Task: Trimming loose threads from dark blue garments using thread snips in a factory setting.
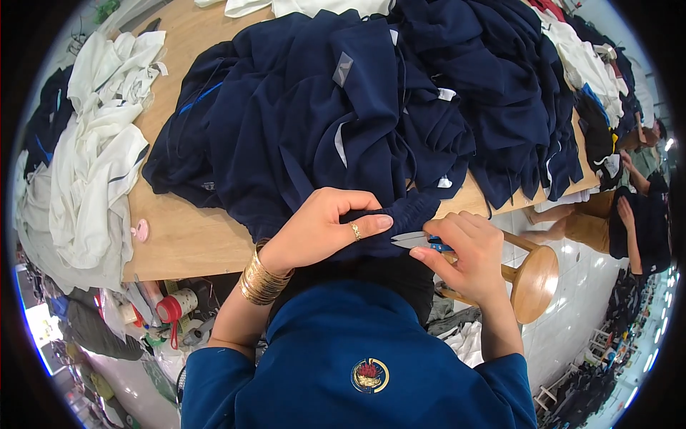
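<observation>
Navy garments lie heaped over the wooden table in front of me, with white labels and a grey patch showing. At the table's near edge my left hand pinches a gathered, elastic-looking edge of navy cloth between thumb and fingers. Just right of it, my right hand is closed around small thread snips with blue handles. Their silver blades point left, slightly parted, beside the held cloth. Whether the tips touch a thread is too small to tell.
White garments hang over the left side of the wooden table, near a small pink object. Under it sits a red-lidded container. A round wooden stool stands at right. Another person is at the far right.
</observation>
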`<state>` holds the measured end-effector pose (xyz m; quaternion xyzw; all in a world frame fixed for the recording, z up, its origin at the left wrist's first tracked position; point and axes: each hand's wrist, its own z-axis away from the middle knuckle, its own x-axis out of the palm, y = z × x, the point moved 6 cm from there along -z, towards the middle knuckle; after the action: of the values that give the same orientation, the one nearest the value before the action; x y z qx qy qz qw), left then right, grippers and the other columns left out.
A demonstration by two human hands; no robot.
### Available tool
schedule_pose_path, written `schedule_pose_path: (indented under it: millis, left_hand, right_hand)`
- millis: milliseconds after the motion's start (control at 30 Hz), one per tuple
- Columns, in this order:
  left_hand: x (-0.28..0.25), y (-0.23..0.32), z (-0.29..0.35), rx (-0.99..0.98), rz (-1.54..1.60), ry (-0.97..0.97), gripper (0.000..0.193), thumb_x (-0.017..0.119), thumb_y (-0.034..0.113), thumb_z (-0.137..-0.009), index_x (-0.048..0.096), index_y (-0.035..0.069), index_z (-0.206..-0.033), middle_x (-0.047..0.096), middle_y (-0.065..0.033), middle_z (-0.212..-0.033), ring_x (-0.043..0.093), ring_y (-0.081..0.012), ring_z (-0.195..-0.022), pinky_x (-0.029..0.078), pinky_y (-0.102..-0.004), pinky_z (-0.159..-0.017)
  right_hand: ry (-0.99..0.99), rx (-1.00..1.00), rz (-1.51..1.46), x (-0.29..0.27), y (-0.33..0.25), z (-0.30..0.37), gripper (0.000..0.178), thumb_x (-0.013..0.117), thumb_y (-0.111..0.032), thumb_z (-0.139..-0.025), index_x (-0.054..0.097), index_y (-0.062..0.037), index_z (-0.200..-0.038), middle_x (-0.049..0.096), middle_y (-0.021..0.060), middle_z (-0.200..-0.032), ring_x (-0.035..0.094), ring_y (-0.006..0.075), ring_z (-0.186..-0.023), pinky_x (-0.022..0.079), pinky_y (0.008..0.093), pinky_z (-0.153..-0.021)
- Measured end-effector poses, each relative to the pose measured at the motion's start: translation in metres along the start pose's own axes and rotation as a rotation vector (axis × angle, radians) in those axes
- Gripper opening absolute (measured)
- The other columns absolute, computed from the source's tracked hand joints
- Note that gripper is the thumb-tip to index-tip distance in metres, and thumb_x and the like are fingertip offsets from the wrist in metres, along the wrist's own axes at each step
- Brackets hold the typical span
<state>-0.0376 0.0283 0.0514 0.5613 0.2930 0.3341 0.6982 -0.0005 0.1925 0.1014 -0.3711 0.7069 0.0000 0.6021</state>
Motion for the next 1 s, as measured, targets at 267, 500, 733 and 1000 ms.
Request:
schedule_pose_path:
  millis: [267, 500, 733, 1000]
  left_hand:
    - [0.002, 0.001, -0.001, 0.008, -0.046, -0.002, 0.020, 0.063, 0.016, -0.087, 0.060, -0.002, -0.079, 0.052, 0.0034, -0.065, 0.042, -0.0018, -0.062, 0.036, -0.0197, -0.056]
    - [0.000, 0.001, -0.001, -0.026, -0.028, -0.005, 0.019, 0.064, 0.016, -0.086, 0.061, -0.001, -0.078, 0.052, 0.0040, -0.065, 0.042, -0.0011, -0.062, 0.035, -0.0192, -0.055]
    - [0.004, -0.005, -0.002, -0.031, 0.234, -0.107, 0.023, 0.065, 0.022, -0.086, 0.064, 0.000, -0.082, 0.053, 0.0051, -0.066, 0.044, -0.0014, -0.063, 0.037, -0.0188, -0.057]
    - [0.010, -0.004, -0.002, -0.041, 0.449, -0.139, 0.021, 0.062, 0.021, -0.089, 0.064, 0.000, -0.089, 0.056, 0.0050, -0.074, 0.047, -0.0006, -0.068, 0.039, -0.0170, -0.063]
  right_hand:
    - [0.010, -0.024, -0.003, 0.001, -0.003, -0.001, 0.028, 0.073, -0.035, -0.072, 0.062, -0.0095, -0.077, 0.056, 0.0020, -0.064, 0.053, 0.0188, -0.054, 0.040, 0.0296, -0.051]
    - [-0.011, 0.246, -0.312, 0.000, 0.014, 0.002, 0.032, 0.076, -0.031, -0.070, 0.064, -0.0064, -0.087, 0.061, 0.0044, -0.072, 0.056, 0.0156, -0.058, 0.042, 0.0267, -0.054]
    - [0.117, 0.377, -0.587, 0.028, 0.034, 0.016, 0.036, 0.052, 0.013, -0.068, 0.066, -0.0041, -0.096, 0.060, 0.0060, -0.078, 0.057, 0.0124, -0.070, 0.042, 0.0204, -0.067]
    - [0.153, 0.417, -0.742, 0.037, 0.029, 0.015, 0.038, 0.053, 0.012, -0.066, 0.067, -0.0037, -0.098, 0.058, 0.0045, -0.079, 0.053, 0.0109, -0.070, 0.040, 0.0210, -0.066]
